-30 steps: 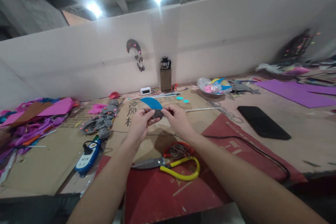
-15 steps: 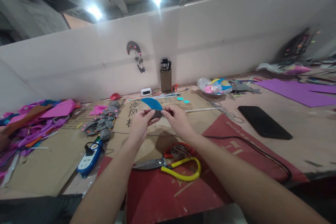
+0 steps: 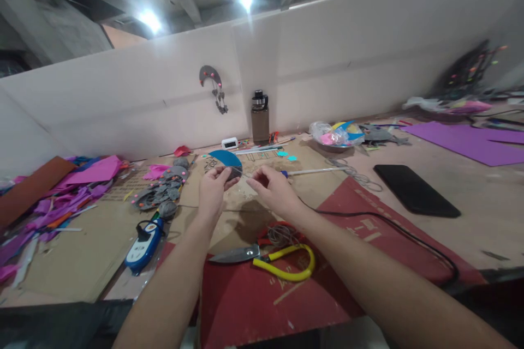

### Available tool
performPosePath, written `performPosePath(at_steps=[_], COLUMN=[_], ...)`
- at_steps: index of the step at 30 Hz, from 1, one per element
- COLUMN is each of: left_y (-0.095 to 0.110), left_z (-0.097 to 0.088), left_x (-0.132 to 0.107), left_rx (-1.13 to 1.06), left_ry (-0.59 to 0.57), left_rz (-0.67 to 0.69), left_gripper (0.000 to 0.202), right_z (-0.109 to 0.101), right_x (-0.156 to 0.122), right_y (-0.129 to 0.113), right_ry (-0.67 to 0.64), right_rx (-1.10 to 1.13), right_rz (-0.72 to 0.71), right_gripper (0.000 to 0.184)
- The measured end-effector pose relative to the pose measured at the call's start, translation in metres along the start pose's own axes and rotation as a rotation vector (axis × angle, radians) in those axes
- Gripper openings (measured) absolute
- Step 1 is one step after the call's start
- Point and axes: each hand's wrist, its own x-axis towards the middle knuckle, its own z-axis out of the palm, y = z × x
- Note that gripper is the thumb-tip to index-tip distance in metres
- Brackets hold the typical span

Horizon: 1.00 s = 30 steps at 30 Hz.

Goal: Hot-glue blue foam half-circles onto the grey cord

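My left hand (image 3: 213,191) is raised over the cardboard, its fingers pinched on a blue foam piece (image 3: 225,158) with a curved top edge. A dark grey bit shows just under the blue piece at my fingertips. My right hand (image 3: 273,188) is a short way to the right, fingers pinched, with what looks like a thin wire running from it toward the blue piece. Below my hands lie yellow-handled shears (image 3: 266,255) and a coil of grey wire (image 3: 279,235) on a red sheet (image 3: 262,294).
A blue power strip (image 3: 143,242) lies at the left. Grey foam shapes (image 3: 161,192) and pink and purple scraps (image 3: 61,191) pile up further left. A bottle (image 3: 259,118), a black phone (image 3: 415,191), a black cable (image 3: 393,229) and purple sheets (image 3: 470,142) are beyond and to the right.
My hands have drawn apart: the left one moved left with the blue piece, and the right one now pinches a thin wire instead of the grey bit. The view shifted slightly.
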Motion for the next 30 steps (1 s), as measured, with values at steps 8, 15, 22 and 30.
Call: performPosePath(at_steps=[8, 15, 22, 30], left_y=[0.001, 0.0, -0.002, 0.0], left_z=[-0.01, -0.018, -0.006, -0.002], left_x=[0.011, 0.019, 0.006, -0.003], left_rx=[-0.047, -0.085, 0.1, 0.267], left_ry=[0.025, 0.027, 0.01, -0.064], left_rz=[0.038, 0.061, 0.194, 0.232], left_gripper=[0.018, 0.023, 0.025, 0.025], right_z=[-0.007, -0.014, 0.022, 0.03], right_x=[0.002, 0.006, 0.008, 0.005], right_y=[0.001, 0.004, 0.019, 0.016], right_ry=[0.184, 0.147, 0.029, -0.078], right_rx=[-0.005, 0.088, 0.435, 0.464], right_rz=[-0.036, 0.005, 0.192, 0.27], right_gripper=[0.023, 0.014, 0.042, 0.026])
